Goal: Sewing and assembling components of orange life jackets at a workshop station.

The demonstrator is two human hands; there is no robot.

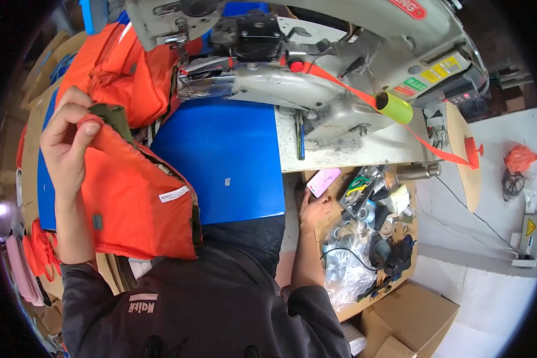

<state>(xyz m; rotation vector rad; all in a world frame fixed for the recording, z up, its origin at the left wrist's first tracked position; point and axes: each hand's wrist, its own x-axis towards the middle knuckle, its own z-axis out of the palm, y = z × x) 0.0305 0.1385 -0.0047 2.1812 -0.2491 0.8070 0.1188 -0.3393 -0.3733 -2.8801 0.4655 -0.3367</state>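
In my left hand (71,140) the upper edge of an orange fabric piece (128,203) is pinched between thumb and fingers. The piece hangs across my lap and over the blue board, with a dark green lining at its edges and a small white label. On the right, my right hand (316,209) has its fingers closed at the lower edge of a pink phone (324,182), which is at the edge of the wooden side tray. Part of its grip is hidden.
Over the blue board (238,161) reaches a grey sewing machine (334,101), with red tape running through a yellow-green spool (395,108). Tools and plastic bags crowd the side tray (316,230). More orange fabric (143,83) lies behind my left hand. A cardboard box (409,316) stands lower right.
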